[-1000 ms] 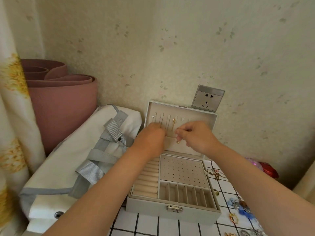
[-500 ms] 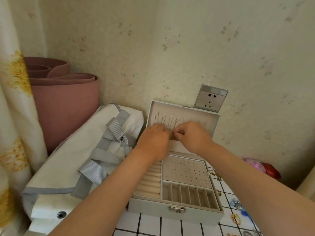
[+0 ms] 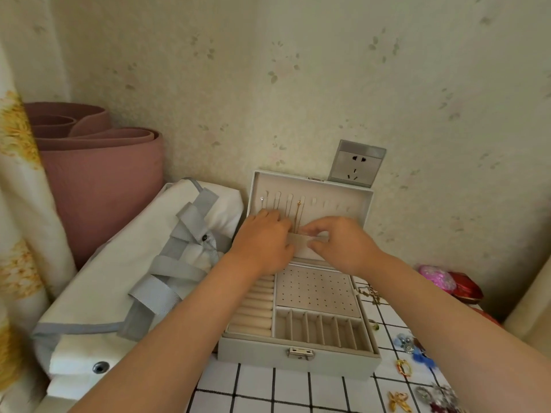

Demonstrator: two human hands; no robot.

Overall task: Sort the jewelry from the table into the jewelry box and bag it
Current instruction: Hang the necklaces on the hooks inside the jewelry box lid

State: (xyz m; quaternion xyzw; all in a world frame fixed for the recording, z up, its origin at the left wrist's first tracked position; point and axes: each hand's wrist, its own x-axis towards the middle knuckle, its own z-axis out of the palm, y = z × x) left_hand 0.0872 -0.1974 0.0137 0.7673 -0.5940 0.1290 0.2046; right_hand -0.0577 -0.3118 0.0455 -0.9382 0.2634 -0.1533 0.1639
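Gold necklace [image 3: 299, 214] hung vertical on lid [image 3: 337, 192] of jewelry box [image 3: 253, 353], centre frame, lower end between my hands. Right hand [image 3: 343, 244] pinched pocket flap [image 3: 301, 242]. Left hand [image 3: 265, 241] curled alongside, hold unclear. I judged both equally near.

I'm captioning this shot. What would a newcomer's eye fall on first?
The left hand and right hand meet at the raised lid of the open jewelry box, beside a hanging gold chain. Loose jewelry lies on the checked table, lower right; a white bag lies left.

Open grey jewelry box [image 3: 298, 360]; bag [image 3: 119, 263] beside
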